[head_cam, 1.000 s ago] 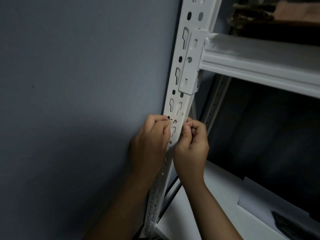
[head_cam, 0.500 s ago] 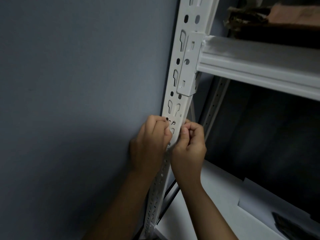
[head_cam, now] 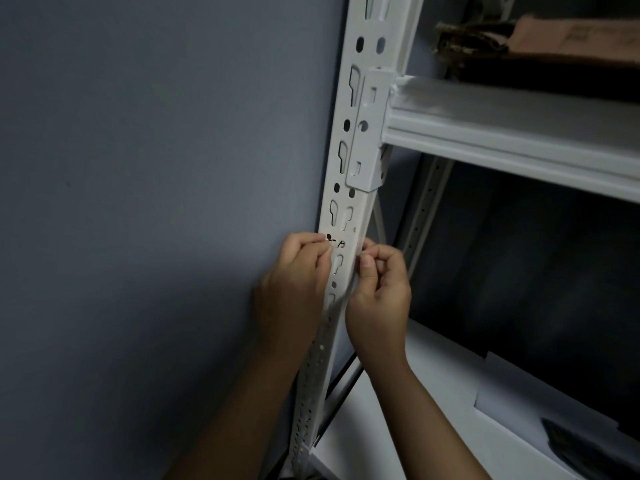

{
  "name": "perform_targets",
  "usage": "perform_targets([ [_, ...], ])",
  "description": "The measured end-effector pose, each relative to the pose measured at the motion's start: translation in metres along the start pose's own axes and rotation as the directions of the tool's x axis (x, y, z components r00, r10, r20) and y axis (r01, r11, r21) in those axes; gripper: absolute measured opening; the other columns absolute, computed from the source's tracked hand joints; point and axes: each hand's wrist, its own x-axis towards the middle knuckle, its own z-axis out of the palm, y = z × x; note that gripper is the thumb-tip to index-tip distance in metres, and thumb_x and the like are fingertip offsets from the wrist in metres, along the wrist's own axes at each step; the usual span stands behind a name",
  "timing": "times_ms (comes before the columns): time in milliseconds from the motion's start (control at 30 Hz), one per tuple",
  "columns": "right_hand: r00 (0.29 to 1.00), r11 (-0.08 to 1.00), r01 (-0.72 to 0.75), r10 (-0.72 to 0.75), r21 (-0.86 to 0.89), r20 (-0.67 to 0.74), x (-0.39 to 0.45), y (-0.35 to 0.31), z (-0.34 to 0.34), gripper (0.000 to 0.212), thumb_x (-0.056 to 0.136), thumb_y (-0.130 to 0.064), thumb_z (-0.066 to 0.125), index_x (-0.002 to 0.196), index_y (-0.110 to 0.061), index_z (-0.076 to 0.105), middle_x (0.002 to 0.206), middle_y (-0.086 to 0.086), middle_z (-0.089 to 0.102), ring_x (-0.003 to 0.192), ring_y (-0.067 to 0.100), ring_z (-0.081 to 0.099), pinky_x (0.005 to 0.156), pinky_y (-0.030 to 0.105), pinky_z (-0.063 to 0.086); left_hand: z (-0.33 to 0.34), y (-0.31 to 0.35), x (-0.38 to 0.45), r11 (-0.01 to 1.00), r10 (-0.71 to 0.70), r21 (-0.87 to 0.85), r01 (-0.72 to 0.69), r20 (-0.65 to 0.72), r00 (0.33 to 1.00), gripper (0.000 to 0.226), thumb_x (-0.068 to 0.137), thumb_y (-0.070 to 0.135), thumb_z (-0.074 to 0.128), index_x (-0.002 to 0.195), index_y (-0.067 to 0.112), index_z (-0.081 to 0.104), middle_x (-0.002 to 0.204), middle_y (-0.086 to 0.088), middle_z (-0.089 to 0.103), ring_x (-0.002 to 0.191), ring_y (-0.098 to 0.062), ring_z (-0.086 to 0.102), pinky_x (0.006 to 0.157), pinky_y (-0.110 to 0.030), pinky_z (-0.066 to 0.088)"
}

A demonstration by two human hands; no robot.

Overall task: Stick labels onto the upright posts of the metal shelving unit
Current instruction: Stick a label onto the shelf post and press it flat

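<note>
Fingers [head_cam: 320,252] of both hands pinched on a white label [head_cam: 341,252] across the post [head_cam: 349,209], its black handwriting illegible.

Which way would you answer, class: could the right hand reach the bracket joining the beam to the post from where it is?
Probably yes. The right hand sits at the post just below the bracket, and nothing blocks the stretch between them.

The upright post [head_cam: 360,140] is showing white, punched with rows of dark keyhole slots and round holes. The label [head_cam: 337,242] is carrying black handwritten marks. The wall [head_cam: 156,168] is looking flat blue-grey. The shelf beam [head_cam: 502,133] is showing white.
</note>
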Motion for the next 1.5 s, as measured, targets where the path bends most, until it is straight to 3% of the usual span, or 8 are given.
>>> perform_targets([
  [167,1.0,0.999,0.01,-0.01,0.04,-0.005,-0.002,-0.001,0.003,0.019,0.099,-0.005,0.046,0.09,-0.021,0.053,0.098,-0.017,0.065,0.09,-0.005,0.063,0.073,0.01,0.048,0.003,0.0,0.004,0.967,0.143,0.22,-0.13,-0.046,0.989,0.024,0.089,0.024,0.05,0.078,0.012,0.066,0.088,0.002,0.068,0.052,-0.008,0.056,0.047,-0.01,0.032],
  [367,1.0,0.998,0.026,-0.025,0.061,-0.014,-0.002,0.002,0.004,0.018,0.098,-0.004,0.046,0.091,-0.018,0.053,0.094,-0.019,0.064,0.087,-0.007,0.063,0.069,0.008,0.047,0.008,-0.004,0.007,0.949,0.204,0.255,-0.186,-0.045,0.978,0.023,0.09,0.021,0.049,0.073,0.011,0.06,0.077,-0.001,0.063,0.05,-0.011,0.051,0.04,-0.018,0.036],
  [667,1.0,0.998,0.005,-0.005,0.061,0.0,-0.001,0.004,0.001,0.018,0.098,-0.004,0.046,0.091,-0.02,0.053,0.1,-0.014,0.066,0.094,0.0,0.064,0.078,0.018,0.05,0.005,0.001,0.01,0.977,0.091,0.199,-0.077,-0.06,0.994,0.011,0.083,0.015,0.059,0.073,0.013,0.059,0.077,0.001,0.06,0.05,-0.011,0.049,0.044,-0.016,0.029],
  [867,1.0,0.998,-0.013,0.013,0.054,0.005,-0.001,0.002,0.0,0.013,0.099,-0.006,0.046,0.094,-0.015,0.054,0.101,-0.012,0.067,0.096,0.009,0.066,0.083,0.044,0.056,0.002,0.004,0.011,0.995,0.024,0.095,-0.018,-0.065,0.998,0.012,0.086,0.015,0.054,0.076,0.01,0.059,0.087,-0.001,0.063,0.052,-0.015,0.055,0.042,-0.021,0.04],
  [1067,1.0,0.997,-0.024,0.023,0.07,0.014,-0.002,-0.002,-0.001,0.015,0.099,-0.005,0.044,0.092,-0.015,0.053,0.104,-0.009,0.066,0.095,0.003,0.066,0.084,0.035,0.057,-0.003,0.007,0.012,0.999,-0.033,0.009,0.033,-0.037,0.999,0.016,0.089,0.018,0.049,0.085,0.007,0.06,0.094,-0.004,0.062,0.061,-0.019,0.06,0.046,-0.027,0.05],
  [1333,0.998,0.995,-0.036,0.032,0.094,0.048,-0.005,-0.004,-0.002,0.017,0.099,-0.002,0.043,0.091,-0.015,0.051,0.114,-0.009,0.063,0.102,-0.003,0.063,0.086,0.022,0.052,-0.007,0.014,0.008,0.977,-0.2,-0.078,0.199,-0.005,0.98,0.006,0.092,0.01,0.056,0.092,0.006,0.06,0.105,-0.001,0.06,0.073,-0.016,0.061,0.057,-0.008,0.034],
  [1433,0.995,0.994,-0.046,0.038,0.094,0.088,-0.009,-0.006,-0.003,0.015,0.099,-0.002,0.042,0.093,-0.011,0.051,0.116,-0.017,0.059,0.102,-0.01,0.06,0.083,0.013,0.049,-0.009,0.015,0.007,0.973,-0.207,-0.107,0.204,-0.015,0.978,0.007,0.093,0.01,0.055,0.092,0.005,0.06,0.106,-0.002,0.059,0.073,-0.016,0.06,0.059,-0.014,0.04],
  [1500,0.993,0.993,-0.058,0.047,0.104,0.112,-0.009,-0.008,-0.005,0.015,0.099,-0.001,0.042,0.091,-0.011,0.051,0.117,-0.016,0.057,0.102,-0.012,0.059,0.083,0.011,0.048,-0.01,0.014,0.006,0.973,-0.192,-0.133,0.186,-0.027,0.981,0.006,0.092,0.008,0.055,0.092,0.004,0.06,0.105,-0.003,0.058,0.073,-0.009,0.055,0.061,-0.007,0.039],
])
